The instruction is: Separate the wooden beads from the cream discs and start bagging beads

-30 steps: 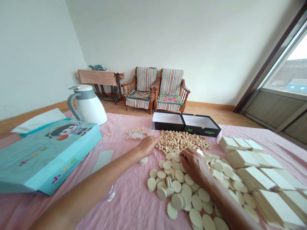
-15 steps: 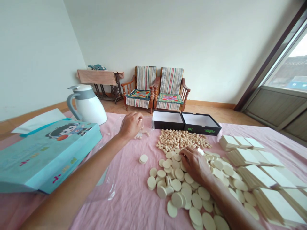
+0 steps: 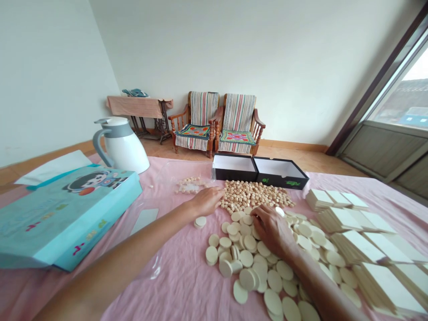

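My left hand [image 3: 210, 200] is at the left edge of a pile of small wooden beads [image 3: 256, 194], its fingers pressed together. Whatever the fingertips hold, if anything, is hidden. Resting where the beads meet a spread of round wooden discs [image 3: 274, 281], my right hand [image 3: 272, 225] has its fingers curled down and close together; their tips are out of sight. Beyond my left hand, more small beads [image 3: 192, 180] lie in a clear plastic bag [image 3: 167, 169]. A short stack of discs [image 3: 200, 222] sits apart below my left wrist.
Two black open boxes [image 3: 280, 178] with white insides stand behind the beads. Stacks of square wooden pieces [image 3: 364, 243] line the right side. On the left are a turquoise box [image 3: 90, 223] and a white jug [image 3: 125, 149]. The table has a pink cloth [image 3: 187, 285].
My left hand has moved right and nearer me, from above the clear plastic bag to the edge of the bead pile. My right hand has stayed in place.
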A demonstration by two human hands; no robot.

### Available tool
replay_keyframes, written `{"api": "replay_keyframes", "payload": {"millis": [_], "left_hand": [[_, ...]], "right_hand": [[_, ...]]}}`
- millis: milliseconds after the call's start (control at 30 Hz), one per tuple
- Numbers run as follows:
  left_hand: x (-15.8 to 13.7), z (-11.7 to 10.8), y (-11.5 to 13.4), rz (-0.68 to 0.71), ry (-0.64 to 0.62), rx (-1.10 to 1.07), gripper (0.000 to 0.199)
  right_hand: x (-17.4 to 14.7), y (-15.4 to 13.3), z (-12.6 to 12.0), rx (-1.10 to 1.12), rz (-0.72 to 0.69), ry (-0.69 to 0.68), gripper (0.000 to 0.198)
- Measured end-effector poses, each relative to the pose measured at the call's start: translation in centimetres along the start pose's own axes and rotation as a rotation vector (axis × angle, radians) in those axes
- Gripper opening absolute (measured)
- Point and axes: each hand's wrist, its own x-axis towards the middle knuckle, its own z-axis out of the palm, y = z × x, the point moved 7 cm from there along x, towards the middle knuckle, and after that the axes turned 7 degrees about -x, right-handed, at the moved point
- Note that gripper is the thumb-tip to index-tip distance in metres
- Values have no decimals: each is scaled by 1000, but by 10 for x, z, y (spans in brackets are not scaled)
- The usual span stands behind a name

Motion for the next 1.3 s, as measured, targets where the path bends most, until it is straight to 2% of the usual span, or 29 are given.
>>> {"api": "replay_keyframes", "payload": {"millis": [133,300,367,467,633,733,800,867,900,1000,1067,1167,1300], "left_hand": [[4,18,-10,-54,-38,9,17],[1,15,-4,-71,-14,1,15],[-1,0,2,-51,42,-4,14],[-4,-35,7,-25,193,-2,11],[-10,-96,-22,-156,478,122,11],[-17,-114,-42,-235,553,214,7],[-22,-117,-43,-236,596,244,7],[-23,-111,-33,-183,600,211,10],[-22,-104,-26,-139,562,173,11],[-9,-64,-4,9,293,54,15],[-2,-35,3,57,132,29,16],[8,-7,-1,38,35,38,20],[17,12,-10,-3,-35,63,22]], "right_hand": [[0,0,0,14,-1,-4,18],[0,-1,-1,21,2,-15,18],[0,-1,-1,14,5,-17,18],[0,0,0,-4,0,-5,17],[0,1,1,-12,-4,11,17],[0,1,1,-9,3,7,18],[0,1,1,-7,9,1,18],[0,1,1,-1,13,-6,18],[-1,1,2,4,14,-11,18],[-1,1,2,14,14,-24,18],[-1,1,2,11,18,-25,18],[0,1,2,4,19,-30,18],[0,0,1,9,16,-27,18]]}}
